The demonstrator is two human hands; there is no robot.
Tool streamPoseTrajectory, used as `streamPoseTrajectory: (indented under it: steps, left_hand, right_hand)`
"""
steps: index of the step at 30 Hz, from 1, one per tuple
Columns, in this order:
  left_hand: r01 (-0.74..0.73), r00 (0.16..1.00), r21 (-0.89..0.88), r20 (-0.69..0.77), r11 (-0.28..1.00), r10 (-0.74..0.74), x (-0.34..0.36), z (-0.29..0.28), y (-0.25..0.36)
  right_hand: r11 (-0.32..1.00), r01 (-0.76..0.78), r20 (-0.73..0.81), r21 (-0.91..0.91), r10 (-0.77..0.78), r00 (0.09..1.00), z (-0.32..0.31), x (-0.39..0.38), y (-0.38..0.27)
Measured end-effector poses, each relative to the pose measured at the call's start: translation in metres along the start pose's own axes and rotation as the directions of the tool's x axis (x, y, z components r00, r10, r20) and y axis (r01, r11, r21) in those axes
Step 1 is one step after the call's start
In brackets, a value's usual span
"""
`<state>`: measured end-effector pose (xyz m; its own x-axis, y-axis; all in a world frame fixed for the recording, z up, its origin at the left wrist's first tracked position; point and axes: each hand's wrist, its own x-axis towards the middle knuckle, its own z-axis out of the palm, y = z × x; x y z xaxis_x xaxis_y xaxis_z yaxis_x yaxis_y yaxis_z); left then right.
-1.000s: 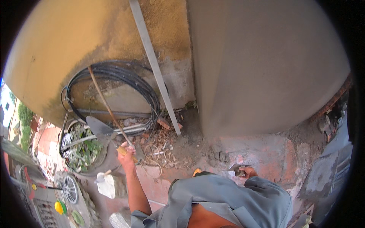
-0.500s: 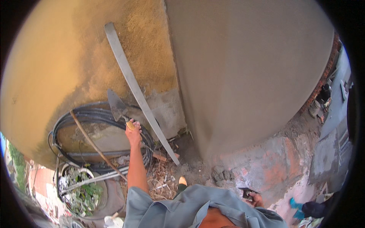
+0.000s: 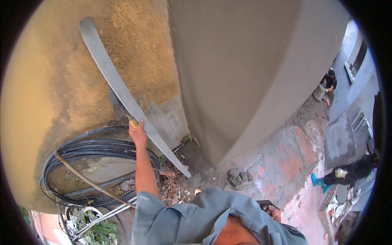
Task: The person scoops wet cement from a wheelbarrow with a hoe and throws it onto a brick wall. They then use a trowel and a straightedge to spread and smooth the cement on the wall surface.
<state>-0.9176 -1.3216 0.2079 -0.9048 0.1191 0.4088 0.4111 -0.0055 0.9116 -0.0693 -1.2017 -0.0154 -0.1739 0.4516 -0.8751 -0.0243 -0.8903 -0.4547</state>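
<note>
My left hand is closed round the wooden handle of a trowel. Its grey pointed blade lies partly behind a long grey straightedge, which stands slanted along the yellow wall. My fingers are right at the straightedge's edge; whether they also grip it I cannot tell. Low on the right, beside my shirt, my right hand is closed on a dark flat tool, mostly hidden.
Smooth grey plaster meets the yellow wall at a corner. Coiled black hose, a wooden stick and a potted plant are at left. A mortar lump lies ahead. Two people are at right.
My left hand has brought the trowel up against the straightedge, whose top now leans further left. My view has shifted, showing more of the people at right.
</note>
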Motion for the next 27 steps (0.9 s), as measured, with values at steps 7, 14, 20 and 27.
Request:
streamPoseTrajectory:
  steps: [7, 14, 20, 27]
  left_hand:
    - [0.087, 0.99, 0.028, 0.111, 0.996, -0.089, -0.004, 0.011, 0.015]
    - [0.116, 0.977, -0.159, 0.194, 0.98, -0.085, 0.015, 0.069, 0.072]
    - [0.098, 0.947, -0.287, 0.32, 0.953, -0.001, 0.058, 0.138, 0.098]
    - [0.173, 0.905, -0.21, 0.419, 0.962, -0.071, 0.08, 0.206, 0.068]
  right_hand:
    - [0.999, -0.047, -0.211, 0.018, 0.049, 0.976, -0.002, -0.001, 0.022]
    - [0.997, -0.001, -0.223, 0.083, 0.019, 0.975, 0.014, -0.027, 0.029]
    - [0.991, 0.011, -0.254, 0.132, 0.023, 0.967, 0.029, -0.045, 0.045]
    - [0.985, -0.01, -0.308, 0.17, 0.063, 0.949, 0.033, -0.075, 0.083]
